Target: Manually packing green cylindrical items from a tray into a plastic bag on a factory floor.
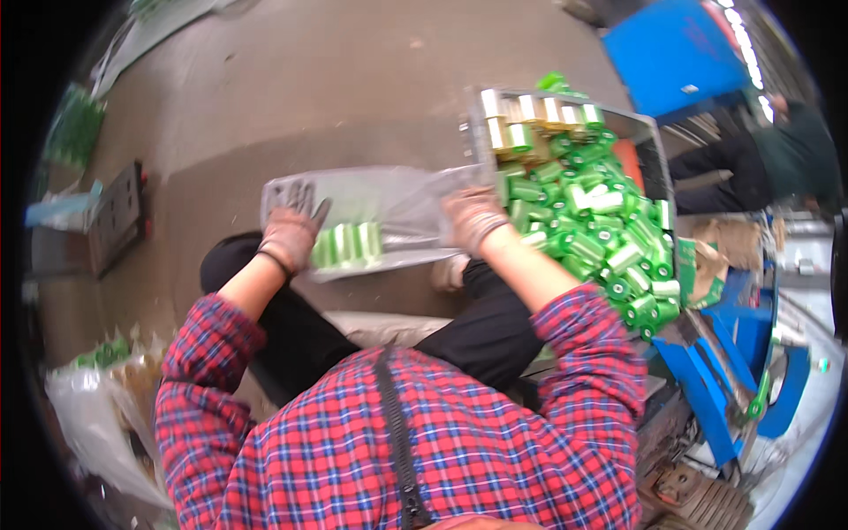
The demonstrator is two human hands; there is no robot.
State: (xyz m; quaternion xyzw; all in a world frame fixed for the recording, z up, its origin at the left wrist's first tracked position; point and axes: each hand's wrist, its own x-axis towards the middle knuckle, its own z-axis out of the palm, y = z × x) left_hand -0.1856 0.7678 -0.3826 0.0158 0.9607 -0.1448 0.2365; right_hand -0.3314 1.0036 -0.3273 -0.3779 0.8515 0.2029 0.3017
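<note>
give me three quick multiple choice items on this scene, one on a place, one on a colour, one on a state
1. Where is the heap of small rolls?
A. in the grey crate at the right
B. on the person's lap
C. on the blue cart

2. What colour are most rolls?
A. red
B. green
C. black

3. How does the clear plastic bag lie?
A. hung up
B. flat, a few rolls inside
C. knotted shut

Answers: 1 A, the rolls fill the crate; 2 B, nearly all green; 3 B, the gloved left hand and right hand hold it flat.
</note>
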